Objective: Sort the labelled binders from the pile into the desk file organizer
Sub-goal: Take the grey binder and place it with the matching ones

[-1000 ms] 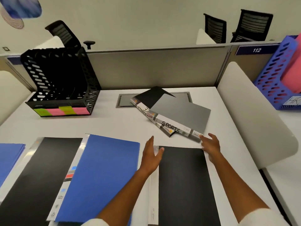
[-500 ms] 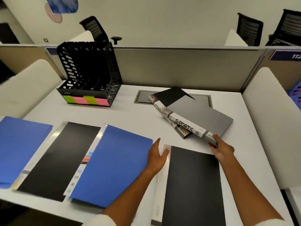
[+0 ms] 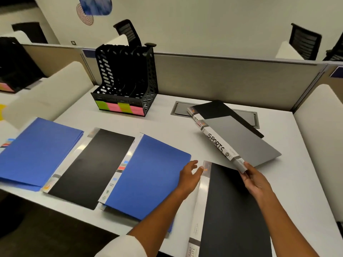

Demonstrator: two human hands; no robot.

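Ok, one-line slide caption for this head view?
Right hand lifts the grey SPORTS binder by its spine end; open left hand hovers beside a black folder.

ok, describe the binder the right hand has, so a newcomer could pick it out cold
Start at the black file organizer at the back of the white desk, then look right to the pile lying over the metal hatch. The top one is the grey binder, its near spine corner held by the right hand. Unlike the flat blue and black folders in front, it has SPORTS handwritten on its white spine.
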